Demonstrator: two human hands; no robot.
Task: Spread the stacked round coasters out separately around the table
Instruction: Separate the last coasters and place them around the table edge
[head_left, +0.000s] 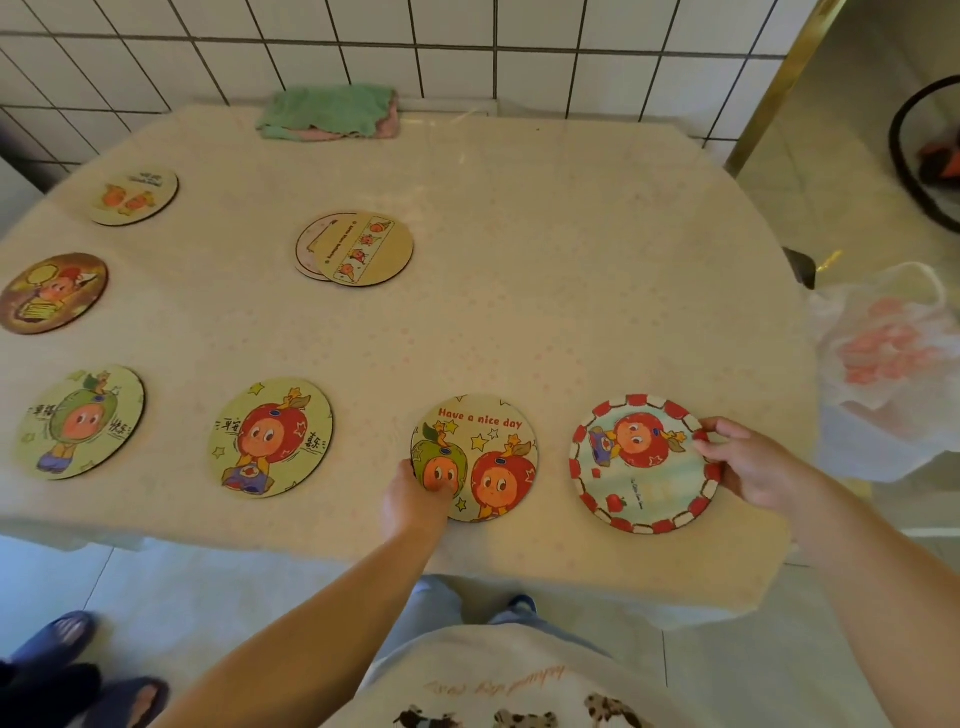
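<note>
Round cartoon coasters lie on a table with a cream cloth (519, 260). My left hand (413, 504) grips the near-left edge of the "Have a nice day" coaster (488, 452), thumb on top. My right hand (753, 462) pinches the right rim of the red-bordered coaster (641, 467). Single coasters lie at the near middle (270, 439), near left (80, 422), left (52, 292) and far left (135, 196). Two coasters remain overlapped as a small stack (358, 248) in the middle of the table.
A folded green and pink cloth (330, 111) lies at the table's far edge by the tiled wall. A white plastic bag (888, 364) hangs off the right side. Another person's feet in blue slippers (78, 670) stand at the lower left.
</note>
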